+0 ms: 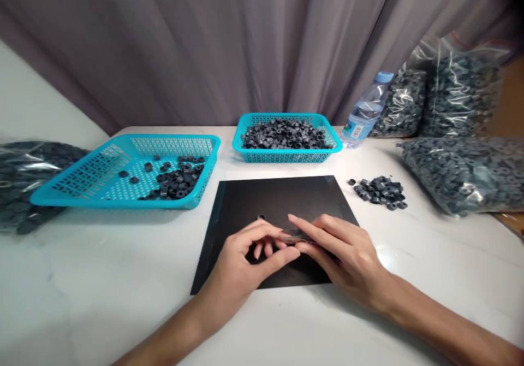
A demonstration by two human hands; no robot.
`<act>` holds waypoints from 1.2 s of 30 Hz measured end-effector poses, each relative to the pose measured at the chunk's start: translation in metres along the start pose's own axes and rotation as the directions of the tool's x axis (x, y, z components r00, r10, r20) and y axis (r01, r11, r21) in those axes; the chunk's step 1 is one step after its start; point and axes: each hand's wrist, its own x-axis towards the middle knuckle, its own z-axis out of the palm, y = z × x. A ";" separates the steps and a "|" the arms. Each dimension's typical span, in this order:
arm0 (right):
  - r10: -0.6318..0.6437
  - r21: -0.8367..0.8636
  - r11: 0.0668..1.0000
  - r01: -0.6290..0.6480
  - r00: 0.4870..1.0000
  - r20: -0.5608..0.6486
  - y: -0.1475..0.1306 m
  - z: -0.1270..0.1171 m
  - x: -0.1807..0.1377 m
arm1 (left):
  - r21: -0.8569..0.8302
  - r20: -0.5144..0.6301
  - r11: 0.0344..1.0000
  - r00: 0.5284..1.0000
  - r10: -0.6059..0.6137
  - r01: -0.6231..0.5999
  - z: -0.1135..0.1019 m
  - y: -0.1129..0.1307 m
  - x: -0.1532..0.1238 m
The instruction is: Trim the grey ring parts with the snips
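Observation:
Over a black mat (pixel 245 194), both hands meet. My right hand (pixel 344 246) is closed around a thin, shiny, metallic-looking tool (pixel 295 236), whose exact kind I cannot make out. At the tool's left end is my left hand (pixel 245 254), thumb and index finger brought together there. Whatever small thing the left fingers hold is hidden. Just beyond the left fingers, a small dark ring-shaped part (pixel 261 217) lies on the mat. To the right of the mat is a loose pile of similar dark grey parts (pixel 380 191).
A large turquoise basket (pixel 102 203) at left holds some dark parts. Behind the mat, a smaller turquoise basket (pixel 286 157) is full of them. A water bottle (pixel 364 114) stands beside it. Clear bags of parts (pixel 462 175) crowd the right; another bag (pixel 24 175) lies far left.

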 end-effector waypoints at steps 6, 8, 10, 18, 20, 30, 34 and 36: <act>-0.017 -0.036 0.999 0.017 1.000 -0.001 -0.001 -0.002 0.000 | -0.052 0.025 0.998 0.999 -0.032 0.033 -0.003 -0.003 -0.001; -0.029 -0.049 0.998 0.029 1.000 0.000 -0.001 -0.002 0.001 | -0.061 0.016 0.998 0.999 -0.029 0.030 -0.003 -0.004 -0.001; -0.037 -0.060 0.998 0.037 0.999 -0.008 -0.002 -0.002 0.001 | -0.070 0.008 0.997 1.000 -0.027 0.027 -0.003 -0.005 -0.002; -0.018 -0.080 0.997 0.018 1.000 0.003 -0.002 -0.002 0.001 | -0.081 0.033 0.996 0.999 -0.041 0.043 -0.005 -0.001 -0.001; -0.015 -0.076 0.997 0.016 1.000 0.009 -0.002 -0.002 0.001 | -0.098 0.040 0.994 0.998 -0.051 0.055 -0.006 0.000 -0.001; 0.026 -0.004 1.000 -0.026 1.000 0.016 -0.001 -0.004 0.002 | -0.151 0.016 0.986 0.998 -0.066 0.068 -0.008 0.003 0.000; 0.038 0.002 0.999 -0.038 0.999 0.005 0.000 -0.004 0.003 | -0.126 -0.033 0.990 0.997 -0.064 0.060 -0.010 0.003 0.003; 0.051 0.015 0.999 -0.051 0.999 0.011 0.000 -0.004 0.003 | -0.112 -0.082 0.992 0.995 -0.064 0.055 -0.010 0.001 0.006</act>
